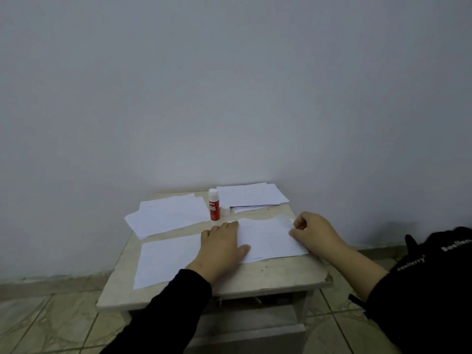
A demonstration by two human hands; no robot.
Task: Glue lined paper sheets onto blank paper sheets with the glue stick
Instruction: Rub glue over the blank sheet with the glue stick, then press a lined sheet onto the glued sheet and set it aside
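Head view: I see a pale grey wall (229, 85), tiled floor (51, 315) and a small worn table (255, 279) set against the wall. Two paper stacks at the back: left stack (168, 214), right stack (251, 196). One blank sheet (163, 259) front left. Left hand (222, 247) presses flat, fingers straight, on the lined sheet (270, 237); right hand (315, 229), fingers curled, pinches its right edge. One glue stick (214, 204) stands upright between the stacks, its cap (226, 210) beside it.

my left hand (222, 245) lies flat, fingers straight and spread; my right hand (314, 229) curls its fingers in a pinch.
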